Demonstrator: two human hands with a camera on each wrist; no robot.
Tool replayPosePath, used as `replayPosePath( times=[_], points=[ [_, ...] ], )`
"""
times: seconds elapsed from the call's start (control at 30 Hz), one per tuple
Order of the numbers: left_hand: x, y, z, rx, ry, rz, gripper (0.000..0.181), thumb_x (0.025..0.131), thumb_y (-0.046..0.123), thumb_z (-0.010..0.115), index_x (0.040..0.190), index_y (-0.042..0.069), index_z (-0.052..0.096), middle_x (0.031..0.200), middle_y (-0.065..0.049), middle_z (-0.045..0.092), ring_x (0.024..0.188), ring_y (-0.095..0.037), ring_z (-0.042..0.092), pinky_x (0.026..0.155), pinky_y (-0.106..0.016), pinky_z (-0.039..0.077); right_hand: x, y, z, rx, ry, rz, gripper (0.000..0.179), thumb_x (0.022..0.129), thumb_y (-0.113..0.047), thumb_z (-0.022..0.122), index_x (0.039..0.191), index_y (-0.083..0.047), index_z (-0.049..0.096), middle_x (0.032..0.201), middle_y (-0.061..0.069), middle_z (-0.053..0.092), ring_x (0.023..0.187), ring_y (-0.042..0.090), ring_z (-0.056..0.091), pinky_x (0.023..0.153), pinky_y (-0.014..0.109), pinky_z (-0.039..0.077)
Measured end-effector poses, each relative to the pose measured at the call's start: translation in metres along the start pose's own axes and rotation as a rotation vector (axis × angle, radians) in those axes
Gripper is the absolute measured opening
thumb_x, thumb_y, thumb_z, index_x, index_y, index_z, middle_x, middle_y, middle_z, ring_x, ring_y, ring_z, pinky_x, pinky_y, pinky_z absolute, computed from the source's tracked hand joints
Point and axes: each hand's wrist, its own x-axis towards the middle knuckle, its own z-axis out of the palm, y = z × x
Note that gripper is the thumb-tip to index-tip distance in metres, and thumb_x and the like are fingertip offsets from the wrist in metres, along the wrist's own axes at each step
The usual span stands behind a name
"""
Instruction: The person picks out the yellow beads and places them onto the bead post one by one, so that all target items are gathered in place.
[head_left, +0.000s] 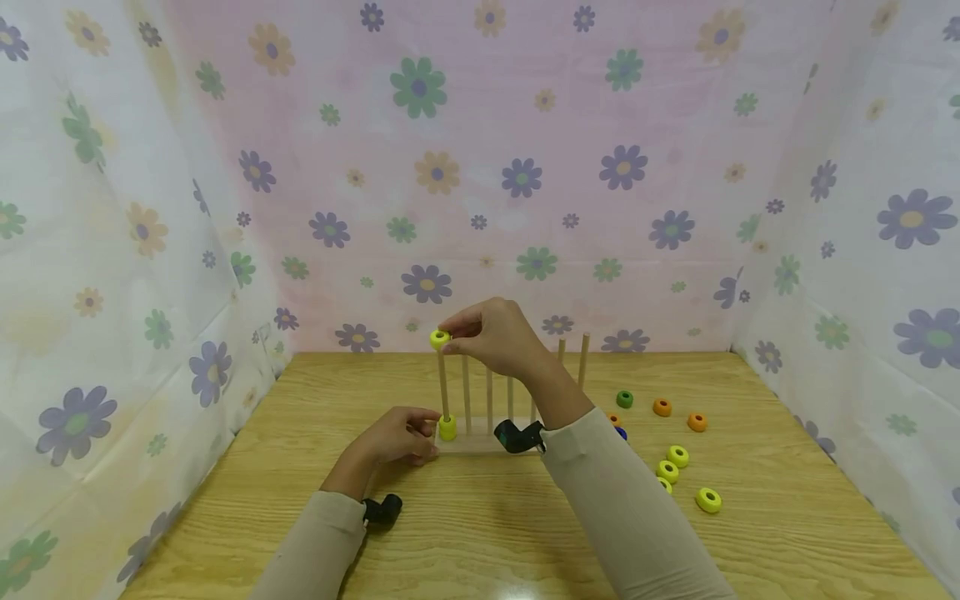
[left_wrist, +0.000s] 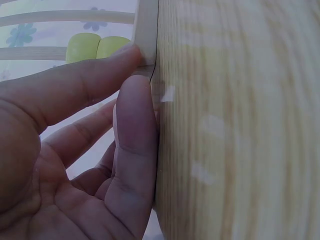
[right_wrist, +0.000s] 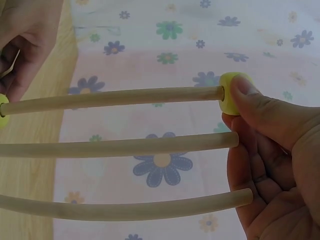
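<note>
Between thumb and fingers, my right hand [head_left: 498,340] pinches a yellow ring [head_left: 437,340] at the top of the leftmost peg [head_left: 443,383] of a wooden peg stand [head_left: 472,447]. In the right wrist view the peg's tip enters the hole of that ring [right_wrist: 227,97]. Two yellow rings [left_wrist: 84,46] sit stacked at the foot of the same peg. My left hand [head_left: 392,435] grips the left end of the stand's base, index finger on top and thumb low beside it. The other pegs [right_wrist: 125,148] stand bare where they show.
Right of the stand, several loose rings lie on the wooden table [head_left: 300,467]: yellow [head_left: 708,500], orange [head_left: 662,407], green [head_left: 625,399] and a partly hidden blue one [head_left: 622,433]. Flower-patterned cloth [head_left: 480,125] walls off the back and both sides.
</note>
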Motion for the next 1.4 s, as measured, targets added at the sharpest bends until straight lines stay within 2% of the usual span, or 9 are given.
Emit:
replayPosePath(
  times=[0.17, 0.97, 1.4],
  points=[
    [-0.0001, -0.003, 0.0004, -0.014, 0.003, -0.013, 0.069, 0.084, 0.004, 0.084, 0.147, 0.005, 0.057, 0.109, -0.014, 0.056, 0.083, -0.022, 0.061, 0.07, -0.032, 0.06, 0.0003, 0.0017, 0.0011, -0.009, 0.002, 0.011, 0.022, 0.087, -0.019, 0.086, 0.108, -0.016, 0.083, 0.095, -0.006, 0.079, 0.084, 0.007, 0.074, 0.074, 0.027, 0.062],
    [-0.0022, 0.0015, -0.0008, -0.016, 0.008, -0.013, 0.069, 0.084, 0.003, 0.084, 0.147, 0.004, 0.057, 0.11, -0.014, 0.056, 0.087, -0.023, 0.06, 0.073, -0.034, 0.062, -0.0012, -0.0033, 0.0003, -0.077, -0.035, 0.01, 0.02, 0.091, -0.017, 0.082, 0.111, -0.013, 0.082, 0.1, -0.002, 0.079, 0.086, 0.007, 0.074, 0.075, 0.025, 0.062],
    [-0.0006, 0.0, -0.0007, -0.024, 0.001, -0.018, 0.068, 0.085, 0.004, 0.084, 0.147, 0.005, 0.057, 0.109, -0.013, 0.056, 0.086, -0.022, 0.06, 0.073, -0.034, 0.061, 0.0001, -0.0021, 0.0, -0.102, -0.041, 0.018, 0.016, 0.091, -0.018, 0.082, 0.106, -0.015, 0.083, 0.099, -0.004, 0.079, 0.086, 0.006, 0.073, 0.075, 0.025, 0.061]
  ],
)
